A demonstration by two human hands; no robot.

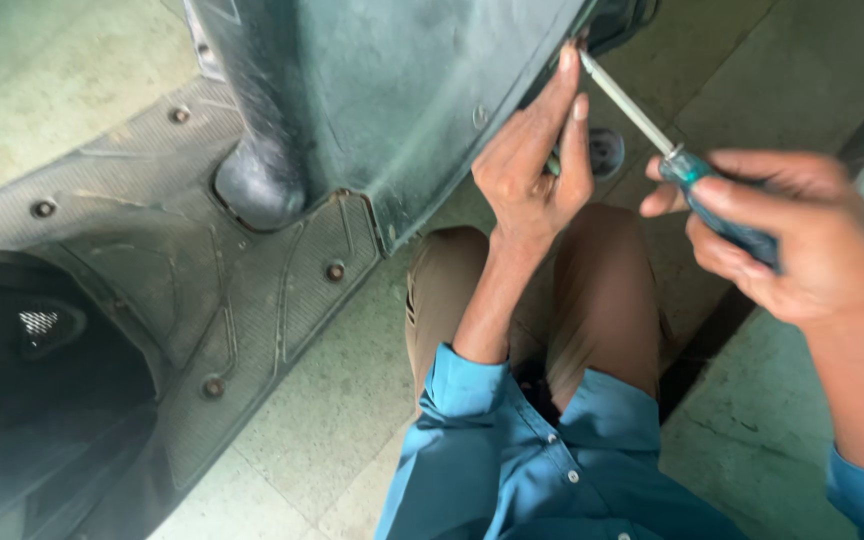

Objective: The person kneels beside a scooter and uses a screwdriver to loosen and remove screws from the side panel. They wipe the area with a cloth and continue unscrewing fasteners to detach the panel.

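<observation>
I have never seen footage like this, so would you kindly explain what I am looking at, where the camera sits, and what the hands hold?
There is one picture, from a camera worn on a person's head, looking down at their own hands and knees. The right hand grips a screwdriver with a blue-green handle, its tip at the edge of a scooter's dark body panel. The left hand steadies the shaft near that tip. The ribbed footboard with round bolts lies at left, above a tiled floor.
</observation>
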